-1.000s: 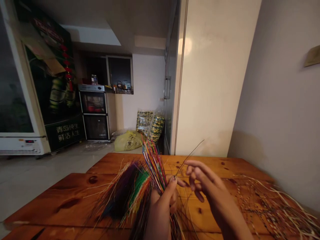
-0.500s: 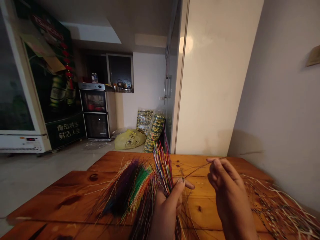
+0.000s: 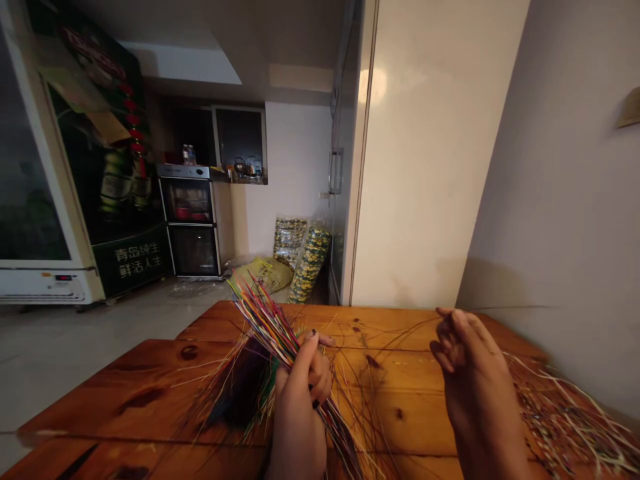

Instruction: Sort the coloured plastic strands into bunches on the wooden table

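My left hand (image 3: 305, 377) is closed around a bundle of thin multicoloured strands (image 3: 265, 313), cord or wire, I cannot tell which. Their brighter ends lean up and to the left; long dark tails hang out below the fist. Off to the right, my right hand (image 3: 470, 353) pinches a thin dark strand between thumb and forefinger, the other fingers loosely curled. That strand trails toward the left hand and sticks out past the fingertips to the right. Behind the left hand lies a pile of loose strands (image 3: 240, 393), dark purple, blue and green, partly hidden.
The wooden table (image 3: 145, 373) is made of planks with knots. On its right side lies a tangle of pale and speckled cords (image 3: 575, 427). Beyond stand a cabinet (image 3: 415, 167), camouflage-patterned rolls (image 3: 310, 263), a yellow bag (image 3: 273, 275) and a drinks fridge (image 3: 45, 287).
My left hand has moved left and tipped the bundle from nearly upright to leaning left. My right hand has shifted slightly right with the strand, widening the gap between the hands.
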Motion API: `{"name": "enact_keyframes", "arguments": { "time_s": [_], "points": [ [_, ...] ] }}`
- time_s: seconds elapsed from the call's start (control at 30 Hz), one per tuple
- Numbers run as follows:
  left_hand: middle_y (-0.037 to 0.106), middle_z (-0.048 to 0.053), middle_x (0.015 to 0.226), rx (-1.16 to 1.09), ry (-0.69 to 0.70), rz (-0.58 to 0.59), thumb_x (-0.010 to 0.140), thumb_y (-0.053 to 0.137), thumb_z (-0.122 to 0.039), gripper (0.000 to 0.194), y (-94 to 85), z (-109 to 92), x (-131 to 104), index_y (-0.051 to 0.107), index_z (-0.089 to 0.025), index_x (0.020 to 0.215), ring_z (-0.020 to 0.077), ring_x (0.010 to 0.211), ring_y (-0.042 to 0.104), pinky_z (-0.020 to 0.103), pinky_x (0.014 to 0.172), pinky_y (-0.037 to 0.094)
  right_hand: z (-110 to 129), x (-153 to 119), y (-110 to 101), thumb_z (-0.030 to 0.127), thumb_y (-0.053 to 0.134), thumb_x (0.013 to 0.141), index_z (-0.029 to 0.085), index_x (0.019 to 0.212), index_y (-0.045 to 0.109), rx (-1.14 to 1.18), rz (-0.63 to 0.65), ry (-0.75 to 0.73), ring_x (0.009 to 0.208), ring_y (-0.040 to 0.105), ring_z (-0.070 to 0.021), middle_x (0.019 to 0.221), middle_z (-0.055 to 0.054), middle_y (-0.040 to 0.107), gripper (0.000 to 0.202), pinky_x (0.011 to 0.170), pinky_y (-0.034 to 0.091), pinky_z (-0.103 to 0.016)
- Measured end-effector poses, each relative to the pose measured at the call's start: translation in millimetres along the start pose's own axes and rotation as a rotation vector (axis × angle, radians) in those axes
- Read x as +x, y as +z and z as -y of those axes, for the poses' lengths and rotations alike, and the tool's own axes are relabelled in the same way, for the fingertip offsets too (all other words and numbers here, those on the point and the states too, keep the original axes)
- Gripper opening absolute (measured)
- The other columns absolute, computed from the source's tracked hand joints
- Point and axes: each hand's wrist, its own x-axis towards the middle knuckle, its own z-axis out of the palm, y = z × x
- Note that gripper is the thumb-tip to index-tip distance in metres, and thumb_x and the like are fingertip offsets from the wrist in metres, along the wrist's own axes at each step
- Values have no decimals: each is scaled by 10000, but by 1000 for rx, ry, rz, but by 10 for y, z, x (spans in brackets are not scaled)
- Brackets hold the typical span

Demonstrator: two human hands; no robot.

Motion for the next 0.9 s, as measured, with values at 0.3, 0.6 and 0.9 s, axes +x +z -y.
{"name": "enact_keyframes", "arguments": {
  "time_s": [0.3, 0.6, 0.9],
  "points": [
    [198, -122, 456, -53, -66, -1, 700, 698, -353, 263, 59, -90, -18, 518, -162, 685, 22, 382, 110, 163, 354, 125, -253, 48, -110, 419, 498, 826, 185, 782, 685, -1234, 782, 63, 651, 590, -187, 707, -57, 663, 303, 615, 408, -275],
    [201, -130, 422, 31, -443, 313, 645, 692, -428, 363, 91, -83, -80, 448, -164, 598, 3, 363, 94, 180, 371, 62, -96, -281, 256, 478, 501, 842, 257, 971, 695, -708, 672, -16, 832, 620, -217, 832, -50, 688, 321, 719, 459, -307],
    [212, -120, 405, 252, -577, 524, 680, 639, -437, 345, 106, -111, -143, 453, -170, 564, 13, 355, 109, 225, 411, 36, -118, -262, 283, 466, 652, 736, 189, 763, 663, -423, 536, 87, 553, 495, -102, 690, -1, 591, 279, 453, 342, -202]
  ]
}}
